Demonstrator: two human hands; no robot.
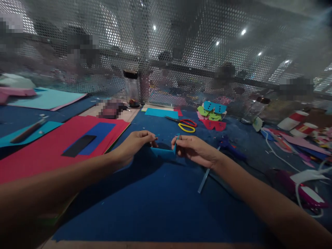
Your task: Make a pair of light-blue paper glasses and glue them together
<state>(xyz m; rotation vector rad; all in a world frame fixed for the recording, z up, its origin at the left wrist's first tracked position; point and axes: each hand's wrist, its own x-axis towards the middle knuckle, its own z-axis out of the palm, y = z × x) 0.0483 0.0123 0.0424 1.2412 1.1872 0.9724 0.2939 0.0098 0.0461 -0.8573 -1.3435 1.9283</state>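
Between my two hands is a small blue strip of paper (163, 153), held just above the dark blue work surface (129, 204). My left hand (138, 142) pinches its left end, with the fingers curled. At the right end, my right hand (190, 147) grips the strip where it is bent upward. The fingertips hide parts of both ends. Close by my right forearm lies a blue glue gun (230, 147), with a clear glue stick (204, 181) sticking out toward me. Scissors (185, 125) with red and yellow handles lie beyond my hands.
Red sheets (52, 138) with blue and black strips lie at left. Cut paper shapes (214, 114) are piled behind the scissors. A glass jar (132, 88) stands by the perforated metal screen (166, 45). At right are a white cable (280, 155), a purple device (301, 190) and paper scraps.
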